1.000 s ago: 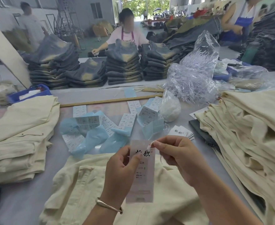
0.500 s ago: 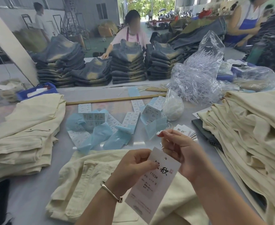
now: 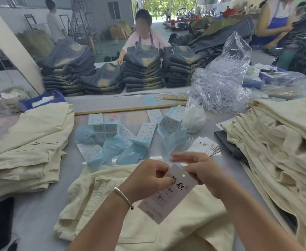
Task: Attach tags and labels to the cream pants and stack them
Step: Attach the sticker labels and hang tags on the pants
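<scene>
a pair of cream cotton pants (image 3: 145, 223) lies flat on the grey table (image 3: 31, 220) directly under both hands, waistband toward the far side and a back pocket showing below the wrists. above it, a long white card hang tag with black characters and a punched hole (image 3: 168, 194) is held tilted, its holed end uppermost between the two hands. the left hand (image 3: 146, 180), with a silver bangle on its wrist, has its fingers curled and pinches the tag's left edge near the top between thumb and fingertips. the right hand (image 3: 201, 173) pinches the tag's upper right corner beside the hole, thumb and forefinger closed on it while the other fingers reach out toward the far side, blurred; whether it also holds a string cannot be told. the hands sit close together with only the tag's top between them. a folded stack of cream pants (image 3: 23, 147) rests to the left and a looser, taller heap of cream pants (image 3: 278, 142) to the right. beyond the hands lie scattered white label sheets with pale blue backing (image 3: 116, 140) and a small fan of matching white hang tags (image 3: 204, 145).
</scene>
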Available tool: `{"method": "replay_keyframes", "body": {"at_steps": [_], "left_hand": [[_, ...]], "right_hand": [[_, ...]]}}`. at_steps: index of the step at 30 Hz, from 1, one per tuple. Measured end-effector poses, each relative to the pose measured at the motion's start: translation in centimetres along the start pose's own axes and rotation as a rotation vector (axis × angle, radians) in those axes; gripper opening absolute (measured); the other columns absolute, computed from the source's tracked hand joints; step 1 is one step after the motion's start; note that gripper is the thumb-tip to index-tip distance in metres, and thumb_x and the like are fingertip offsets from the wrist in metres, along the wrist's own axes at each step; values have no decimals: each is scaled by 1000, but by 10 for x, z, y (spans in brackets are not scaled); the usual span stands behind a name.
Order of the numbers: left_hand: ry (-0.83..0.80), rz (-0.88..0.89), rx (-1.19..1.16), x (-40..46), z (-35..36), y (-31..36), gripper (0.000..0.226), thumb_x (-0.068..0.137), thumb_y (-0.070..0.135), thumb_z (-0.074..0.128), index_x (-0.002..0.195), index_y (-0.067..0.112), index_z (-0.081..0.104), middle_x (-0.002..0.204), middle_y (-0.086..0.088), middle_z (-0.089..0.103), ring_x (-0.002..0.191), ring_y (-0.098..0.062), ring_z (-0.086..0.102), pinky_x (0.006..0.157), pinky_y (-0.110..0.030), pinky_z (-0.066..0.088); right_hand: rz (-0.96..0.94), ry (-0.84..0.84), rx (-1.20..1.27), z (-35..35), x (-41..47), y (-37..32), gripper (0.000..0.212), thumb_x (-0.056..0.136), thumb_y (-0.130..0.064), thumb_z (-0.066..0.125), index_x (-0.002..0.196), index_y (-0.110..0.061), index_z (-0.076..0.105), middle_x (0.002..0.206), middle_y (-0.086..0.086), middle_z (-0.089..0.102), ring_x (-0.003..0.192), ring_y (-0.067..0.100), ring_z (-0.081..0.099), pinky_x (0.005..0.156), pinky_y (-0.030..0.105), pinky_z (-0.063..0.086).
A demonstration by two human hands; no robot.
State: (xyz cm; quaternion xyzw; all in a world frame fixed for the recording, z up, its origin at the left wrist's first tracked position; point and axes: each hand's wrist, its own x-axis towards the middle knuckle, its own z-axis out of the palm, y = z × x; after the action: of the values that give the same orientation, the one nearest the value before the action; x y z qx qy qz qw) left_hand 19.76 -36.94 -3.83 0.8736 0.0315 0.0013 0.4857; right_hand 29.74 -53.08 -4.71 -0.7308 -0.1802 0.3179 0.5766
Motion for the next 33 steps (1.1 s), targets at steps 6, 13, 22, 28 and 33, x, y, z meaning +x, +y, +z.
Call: {"method": "replay_keyframes", "body": {"at_steps": [6,13,22,28,33], "left_hand": [[-80,8,243,7,-7,-2,10,80,21,73,80,11,75,85,-3,68,76,-16,63,73,-36,53],[4,-22,163,-1,-7,-9,17,75,28,69,78,13,75,71,7,62,64,-5,57,62,-23,47],[368,-78,-139,-1,6,-7,10,83,17,69,87,8,71,79,-2,75,76,-23,71,73,-45,58],[356,11,-243,-6,10,5,20,78,25,65,94,17,74,83,3,76,78,-18,73,74,-47,59],[359,70,-245,-7,11,8,18,80,24,65,95,23,74,83,3,76,78,-17,73,72,-47,60]], "right_hand": [[167,-275,-52,10,5,-1,21,85,1,59,78,-13,74,75,13,67,59,18,60,46,20,40],[-15,-157,-186,10,-2,2,16,81,-3,68,68,-12,67,53,-6,57,46,3,42,48,15,32],[-465,439,-201,6,-13,-9,13,76,-20,80,66,-19,72,42,-12,38,43,5,32,47,16,27],[-454,505,-332,17,-16,-14,9,77,-23,78,70,-21,74,40,-13,41,44,7,35,53,26,29],[-463,520,-381,18,-17,-17,12,77,-22,78,67,-22,72,40,-10,35,45,8,32,51,27,28]]}}
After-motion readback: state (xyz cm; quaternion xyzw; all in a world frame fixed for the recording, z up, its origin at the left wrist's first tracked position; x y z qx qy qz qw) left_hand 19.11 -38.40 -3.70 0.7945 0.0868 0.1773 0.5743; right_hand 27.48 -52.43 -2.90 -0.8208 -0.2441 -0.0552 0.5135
